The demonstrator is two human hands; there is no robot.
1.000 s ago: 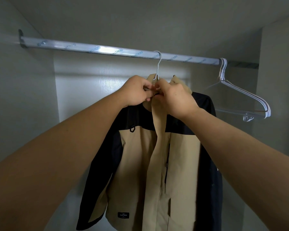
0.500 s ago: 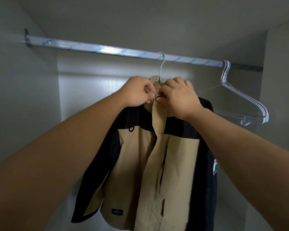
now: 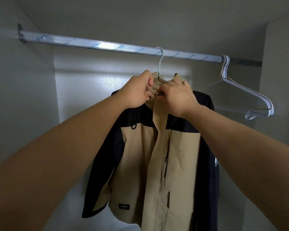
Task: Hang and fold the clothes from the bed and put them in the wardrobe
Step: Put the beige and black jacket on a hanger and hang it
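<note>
We had left hand (image 3: 138, 91) and right hand (image 3: 178, 97) both curled, pinching the collar (image 3: 157, 85) of the jacket (image 3: 157, 157). It hung on its hanger (image 3: 160, 66) from the rail (image 3: 107, 47), left of the spare hangers (image 3: 244, 93). Our call was to close the collar with light tugs, so the hanger stayed seated.

The left forearm (image 3: 73, 147) and right forearm (image 3: 240, 135) are bare along their whole visible length. The left hand (image 3: 138, 92) and right hand (image 3: 178, 97) are bare too.

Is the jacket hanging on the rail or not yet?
Hanging: the hanger hook sits over the rail; left hand and right hand grip the collar.
</note>
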